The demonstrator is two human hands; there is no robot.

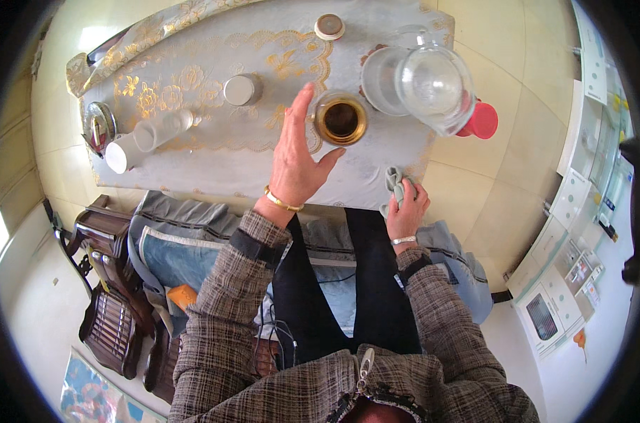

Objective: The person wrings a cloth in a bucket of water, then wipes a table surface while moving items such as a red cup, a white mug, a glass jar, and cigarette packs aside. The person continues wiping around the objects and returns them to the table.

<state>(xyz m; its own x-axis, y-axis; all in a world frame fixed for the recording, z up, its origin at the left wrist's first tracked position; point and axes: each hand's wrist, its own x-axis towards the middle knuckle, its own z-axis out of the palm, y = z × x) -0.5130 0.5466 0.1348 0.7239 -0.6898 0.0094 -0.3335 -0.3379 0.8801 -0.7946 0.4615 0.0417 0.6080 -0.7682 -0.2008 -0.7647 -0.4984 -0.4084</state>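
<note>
My left hand (297, 158) is over the table, thumb and fingers spread, holding nothing. It is just left of a round clear jar (341, 120) with an amber-coloured inside and a dark middle; whether the fingertips touch it I cannot tell. The jar stands uncovered on the tablecloth (235, 172). At the table's near right edge, my right hand (408, 209) grips a crumpled grey-green cloth (394, 180). A round white lid with a brown top (330, 26) lies beyond the jar. To the left stands a pale-topped cylindrical container (240, 90).
A large clear container (436, 84) with a red cap (482, 120) occupies the right end. Nested plastic cups (158, 132) lie at the left, beside a glass dish (100, 124). A cushioned wooden seat (111, 312) borders the near side; a white cabinet (550, 306) stands right.
</note>
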